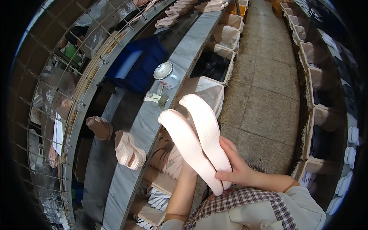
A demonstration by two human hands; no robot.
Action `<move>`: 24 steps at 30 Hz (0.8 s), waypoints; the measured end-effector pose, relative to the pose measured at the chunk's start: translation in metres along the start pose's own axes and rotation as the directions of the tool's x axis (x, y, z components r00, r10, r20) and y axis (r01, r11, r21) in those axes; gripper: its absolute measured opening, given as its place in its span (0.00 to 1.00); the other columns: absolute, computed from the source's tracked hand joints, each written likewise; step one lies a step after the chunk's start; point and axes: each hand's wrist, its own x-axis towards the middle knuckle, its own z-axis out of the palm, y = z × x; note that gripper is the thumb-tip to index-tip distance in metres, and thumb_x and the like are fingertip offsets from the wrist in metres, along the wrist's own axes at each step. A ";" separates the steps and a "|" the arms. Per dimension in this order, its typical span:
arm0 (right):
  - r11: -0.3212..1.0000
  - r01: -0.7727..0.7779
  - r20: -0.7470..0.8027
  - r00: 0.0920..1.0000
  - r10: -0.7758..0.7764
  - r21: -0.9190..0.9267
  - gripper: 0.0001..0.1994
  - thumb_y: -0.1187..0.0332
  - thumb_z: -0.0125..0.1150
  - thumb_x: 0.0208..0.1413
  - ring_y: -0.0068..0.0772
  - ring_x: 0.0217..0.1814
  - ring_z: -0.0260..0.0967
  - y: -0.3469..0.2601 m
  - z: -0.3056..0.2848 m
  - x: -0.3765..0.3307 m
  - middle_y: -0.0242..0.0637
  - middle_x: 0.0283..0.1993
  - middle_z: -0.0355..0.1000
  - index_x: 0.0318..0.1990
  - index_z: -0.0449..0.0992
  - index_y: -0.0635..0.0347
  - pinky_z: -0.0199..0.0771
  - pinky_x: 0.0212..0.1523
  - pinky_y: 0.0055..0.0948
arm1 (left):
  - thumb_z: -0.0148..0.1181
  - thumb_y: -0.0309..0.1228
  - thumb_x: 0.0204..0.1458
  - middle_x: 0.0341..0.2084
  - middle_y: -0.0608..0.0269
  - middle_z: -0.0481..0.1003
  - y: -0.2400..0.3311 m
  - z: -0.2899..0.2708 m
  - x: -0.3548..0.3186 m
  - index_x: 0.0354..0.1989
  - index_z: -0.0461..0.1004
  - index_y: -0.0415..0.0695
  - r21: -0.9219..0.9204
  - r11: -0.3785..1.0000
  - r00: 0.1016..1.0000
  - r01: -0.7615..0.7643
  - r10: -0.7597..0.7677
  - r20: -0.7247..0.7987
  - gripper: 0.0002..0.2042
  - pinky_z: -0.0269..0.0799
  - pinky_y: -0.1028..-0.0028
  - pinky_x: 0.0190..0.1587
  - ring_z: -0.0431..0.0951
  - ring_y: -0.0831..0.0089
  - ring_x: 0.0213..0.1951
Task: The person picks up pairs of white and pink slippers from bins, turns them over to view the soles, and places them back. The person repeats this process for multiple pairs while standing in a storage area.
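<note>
Two long, pale pink shoe soles (188,145) are held side by side in front of my body, their rounded ends pointing up and to the left. My right hand (239,170) is closed around the lower right of the pair, with the thumb across the near face and the fingers along the outer edge. Behind the lower part of the left sole, my left hand (188,168) supports it; most of its fingers are hidden. Left of the soles, a pair of pale soles (129,151) rests on the grey bench (124,182). Farther left lies a darker pinkish pair (99,128).
A white-lidded can (165,74) and a brush (156,97) stand on the bench near a blue crate (140,63). Cloth-lined bins (226,36) line the aisle (264,84). Wire mesh (57,92) borders the far left. More soles (176,13) lie at the back.
</note>
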 end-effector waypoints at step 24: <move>0.998 0.069 0.063 0.996 -0.069 0.006 0.45 0.60 0.66 0.48 0.50 0.73 0.31 0.003 0.010 0.003 0.51 0.71 0.32 0.68 0.42 0.58 0.35 0.69 0.44 | 0.40 0.43 0.61 0.49 0.45 0.70 0.004 -0.022 -0.003 0.56 0.62 0.36 0.221 0.969 0.993 -0.106 0.116 -0.031 0.23 0.76 0.67 0.45 0.74 0.59 0.47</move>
